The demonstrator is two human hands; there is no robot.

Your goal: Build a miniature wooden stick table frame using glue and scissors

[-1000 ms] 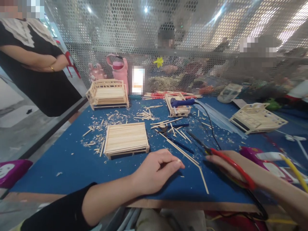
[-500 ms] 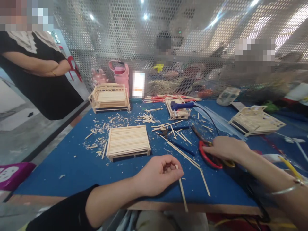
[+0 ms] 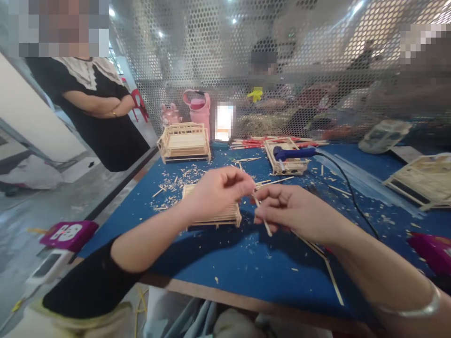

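Observation:
Above the blue table, both hands meet at one thin wooden stick [image 3: 262, 217]. My left hand [image 3: 223, 190] pinches its upper end, fingers closed. My right hand [image 3: 291, 206] closes its thumb and fingers around the lower part. Beneath my left hand and partly covered by it lies a small slatted platform of sticks [image 3: 214, 217]. Two long sticks [image 3: 333, 277] reach out from under my right forearm. The scissors and the pliers are mostly hidden behind my right hand.
A blue glue gun [image 3: 298, 153] rests on a small stick frame [image 3: 291, 170], its cord trailing right. A model bench [image 3: 186, 143] stands at the back left, another stick model [image 3: 426, 178] at right. Wood scraps [image 3: 179, 176] litter the table. A person with folded arms [image 3: 102, 105] stands left.
My right hand has left the scissors and moved left to take hold of the stick. My left hand has lifted the stick off the table's front area. The view has turned left.

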